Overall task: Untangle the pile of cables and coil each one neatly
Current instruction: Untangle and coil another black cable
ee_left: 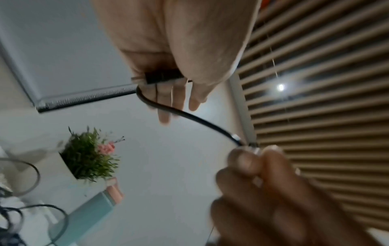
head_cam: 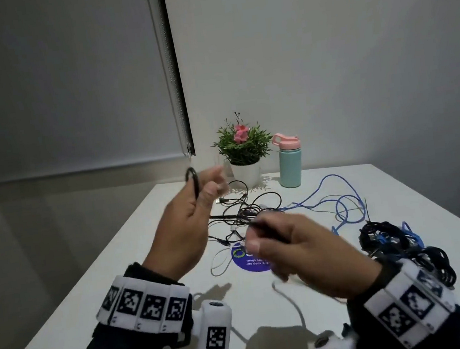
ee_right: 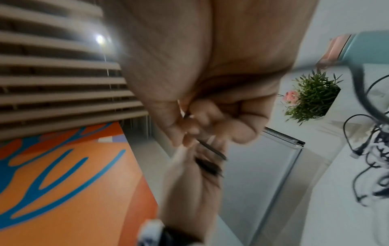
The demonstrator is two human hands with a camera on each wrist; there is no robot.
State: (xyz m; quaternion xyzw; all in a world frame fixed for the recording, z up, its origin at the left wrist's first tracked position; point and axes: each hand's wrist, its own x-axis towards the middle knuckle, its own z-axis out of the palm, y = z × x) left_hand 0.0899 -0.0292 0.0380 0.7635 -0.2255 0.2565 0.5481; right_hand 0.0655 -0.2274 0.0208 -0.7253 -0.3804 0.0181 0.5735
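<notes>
The left hand [head_cam: 183,225] is raised above the left part of the table [head_cam: 93,290]. It holds a black cable [head_cam: 192,178] that makes a small loop above the hand. In the left wrist view the thumb and the base of the fingers clamp the cable's plug [ee_left: 160,77], while the other fingers [ee_left: 164,106] are nearly straight and a little apart. From the plug, the cable [ee_left: 189,116] curves down to the right hand [ee_left: 273,191].

In the middle of the table lies the tangle [head_cam: 244,212] of thin black and white cables, partly behind the hands. In front of it is a round blue sticker [head_cam: 250,261], and a white cable [head_cam: 218,261] makes a loop just beside the sticker. Behind the tangle, near the wall, stands a plant [head_cam: 244,147] in a white pot, and beside it a teal bottle [head_cam: 289,161] with a pink lid.

The right hand [head_cam: 297,249] is in the air over the sticker, lower than the left one. Its fingers are curled together and pinch the other end of the black cable; the tips are blurred in the right wrist view.

To the right, a blue cable [head_cam: 340,199] lies in loose loops on the table. Near the right edge, beside the right wrist, there is a bundle [head_cam: 397,244] of black cables with some blue in it.
</notes>
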